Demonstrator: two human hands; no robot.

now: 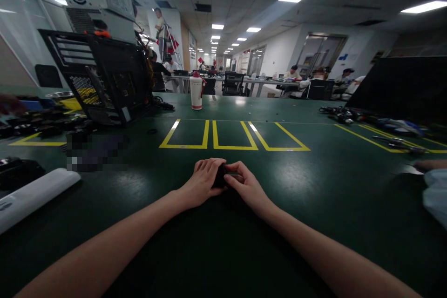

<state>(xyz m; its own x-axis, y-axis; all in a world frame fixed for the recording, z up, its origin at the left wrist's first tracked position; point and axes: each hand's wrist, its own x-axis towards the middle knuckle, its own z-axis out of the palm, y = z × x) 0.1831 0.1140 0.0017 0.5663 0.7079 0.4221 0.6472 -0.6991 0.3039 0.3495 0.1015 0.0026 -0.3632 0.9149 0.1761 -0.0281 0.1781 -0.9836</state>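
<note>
Resting between two bare hands just below the centre of the frame, a small black object (220,179) shows only a dark, matt, featureless patch, the rest covered by fingers. Its visible part stands slightly taller than wide, but I cannot tell its full long axis or which way it points. The left hand (204,178) wraps over it from the left, fingers bent across the top; the right hand (247,185) pinches at its right edge with thumb and forefinger. Green tabletop (335,191) spreads around them, with yellow tape outlines (235,148) above centre, a white cup (196,94) beyond, and a black computer case (118,77) at upper left.
</note>
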